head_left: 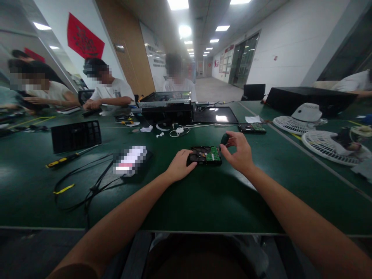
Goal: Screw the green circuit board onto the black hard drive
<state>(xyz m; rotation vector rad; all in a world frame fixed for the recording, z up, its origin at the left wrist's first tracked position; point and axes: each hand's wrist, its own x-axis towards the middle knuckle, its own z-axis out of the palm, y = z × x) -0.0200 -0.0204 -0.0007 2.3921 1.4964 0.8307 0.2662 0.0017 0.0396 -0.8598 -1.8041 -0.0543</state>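
In front of me a hard drive (205, 155) lies on the green table, its circuit board side facing up. My left hand (182, 164) is closed around the drive's left end, thumb along the near edge and fingers over the far edge. Just past the drive's right end, my right hand (238, 152) pinches a small dark rounded handle (224, 139) between thumb and fingers. The lower end of that tool is too small to make out. Farther back on the right lies a second hard drive (252, 128).
A phone (130, 161) and black cables (94, 188) lie left, beside a yellow-black screwdriver (62, 159) and a black panel (76, 137). An opened metal case (164, 112) and a dark screen (215, 115) stand ahead. White fan parts (322, 143) lie right. Several people sit around.
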